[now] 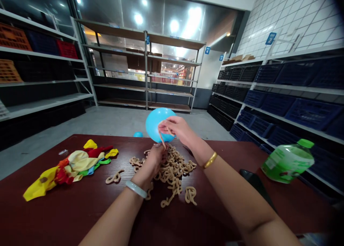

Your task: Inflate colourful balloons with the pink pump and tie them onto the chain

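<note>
An inflated blue balloon (153, 126) stands above the far side of the table, its lower end at my left hand (157, 154). The fingers of that hand are closed round the balloon's neck, which is mostly hidden. My right hand (177, 129) reaches across the balloon's right side, pinching a beige rubber band (162, 138). The band stretches down from those fingertips to my left hand. Beneath both hands lies a pile of similar beige bands (174, 167), tangled and curled, with a few loose ones around it.
Uninflated balloons (77, 163) in several colours lie at the table's left. To the right are a green bottle (290, 162) and a dark flat object (255, 183), partly behind my right forearm. Another blue balloon (138, 134) shows beyond the far edge. Shelves (146, 92) with crates surround the table.
</note>
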Motion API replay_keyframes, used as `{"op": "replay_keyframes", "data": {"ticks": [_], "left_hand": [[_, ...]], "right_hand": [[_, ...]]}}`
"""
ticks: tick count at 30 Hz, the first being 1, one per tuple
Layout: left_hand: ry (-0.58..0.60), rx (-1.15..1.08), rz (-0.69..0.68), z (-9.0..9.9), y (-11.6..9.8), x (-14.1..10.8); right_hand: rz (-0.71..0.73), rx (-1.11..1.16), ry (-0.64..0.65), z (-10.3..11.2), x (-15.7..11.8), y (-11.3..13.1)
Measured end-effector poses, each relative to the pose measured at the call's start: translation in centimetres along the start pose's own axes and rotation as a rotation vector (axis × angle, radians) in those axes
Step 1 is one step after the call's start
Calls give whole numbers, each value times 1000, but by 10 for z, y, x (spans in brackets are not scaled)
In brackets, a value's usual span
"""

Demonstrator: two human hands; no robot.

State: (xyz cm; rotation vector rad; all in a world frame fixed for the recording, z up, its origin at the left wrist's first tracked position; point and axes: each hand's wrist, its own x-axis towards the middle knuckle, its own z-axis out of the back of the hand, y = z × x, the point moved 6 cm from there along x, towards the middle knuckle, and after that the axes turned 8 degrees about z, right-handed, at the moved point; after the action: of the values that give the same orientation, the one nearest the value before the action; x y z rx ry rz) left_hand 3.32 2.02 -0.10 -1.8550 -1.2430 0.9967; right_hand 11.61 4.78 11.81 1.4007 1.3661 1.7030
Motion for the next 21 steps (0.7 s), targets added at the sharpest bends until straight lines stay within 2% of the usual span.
{"op": "replay_keyframes", "data": {"ticks": [3, 5, 7, 12, 14, 16, 21], "left_hand": [[64, -35, -4, -3, -3, -3], [110, -89, 9, -3, -8, -6], [128, -130, 28, -4, -12, -9], [129, -178, 75, -8, -16, -12], [158, -228, 84, -10, -19, -14], [223, -297, 122, -14, -20, -18], [424, -481, 269, -25, -19, -29]], "right_hand": [[33, -206, 220, -23, 9, -1], [44, -289, 276, -26, 7, -3], [-10, -326, 258, -18, -2, -7], [-80, -602, 53, 27, -33, -21], [-118, -535, 66, 33, -40, -36], [-147, -401, 110, 28, -42, -54], [-183, -204, 206, -7, -27, -89]]}}
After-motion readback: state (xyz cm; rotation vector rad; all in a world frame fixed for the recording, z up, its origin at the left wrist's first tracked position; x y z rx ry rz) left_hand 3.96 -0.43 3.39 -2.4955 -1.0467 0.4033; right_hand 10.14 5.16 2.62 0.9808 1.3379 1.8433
